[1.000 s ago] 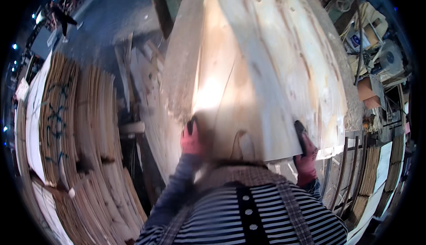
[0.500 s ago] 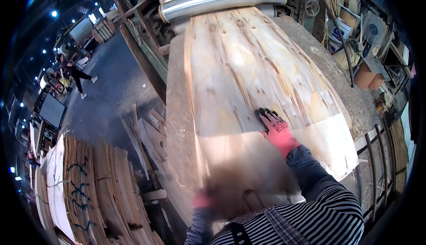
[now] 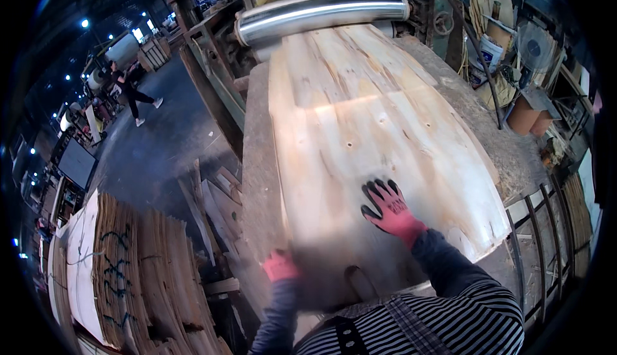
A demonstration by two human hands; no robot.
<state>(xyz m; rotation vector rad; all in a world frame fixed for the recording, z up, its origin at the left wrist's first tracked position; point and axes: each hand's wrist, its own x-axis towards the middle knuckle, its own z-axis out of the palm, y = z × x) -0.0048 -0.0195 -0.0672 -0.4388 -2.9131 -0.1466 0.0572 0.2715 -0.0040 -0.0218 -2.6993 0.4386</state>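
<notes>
Long grey worktop point(image 3: 257, 162) runs from the near edge up to a shiny steel roller point(image 3: 321, 13) at its far end, carrying a big pale veneer sheet point(image 3: 366, 123) that lies flat along most of its length, far end touching or just under the roller. Stacks of darker veneer sheets point(image 3: 135, 271) stand on the floor off the worktop's left edge. Right hand point(image 3: 389, 207), red-and-black glove, lies flat with fingers spread on the sheet near its near end, not gripping; left hand point(image 3: 280, 266), red glove, blurred, sits at the sheet's near-left corner, apparently clutching its edge, though I cannot tell for sure.
</notes>
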